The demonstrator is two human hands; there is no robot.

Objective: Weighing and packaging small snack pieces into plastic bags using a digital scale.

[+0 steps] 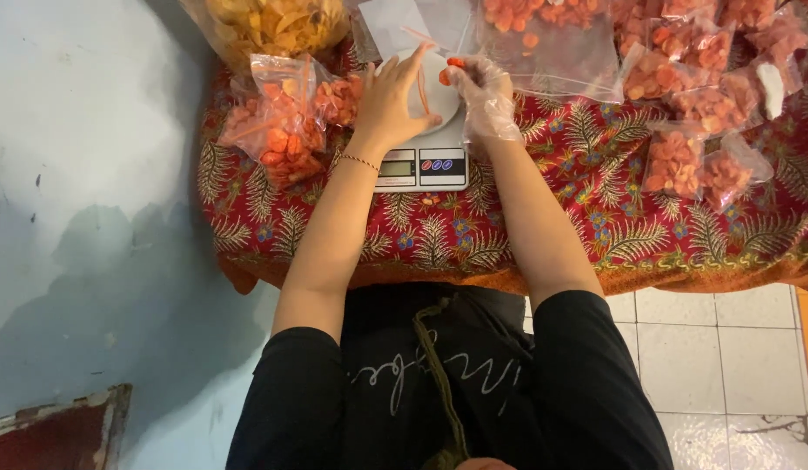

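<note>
A small digital kitchen scale (421, 165) sits on a red leaf-patterned cloth (526, 226). My left hand (391, 100), bare with a thin bracelet at the wrist, rests on the scale's white round platform (440, 96) and pinches the edge of a clear plastic bag (395, 26). My right hand (484, 96) wears a clear plastic glove and holds a few orange snack pieces (452, 68) between its fingertips, just above the platform. Whether the bag stands on the platform is hidden by my hands.
Filled clear bags of orange snack pieces lie to the left (282, 117) and several to the right (691, 161). A big bag of yellow chips (273, 24) sits far left. A large open bag of orange pieces (552, 35) lies behind the scale. White floor tiles (726, 348) show at lower right.
</note>
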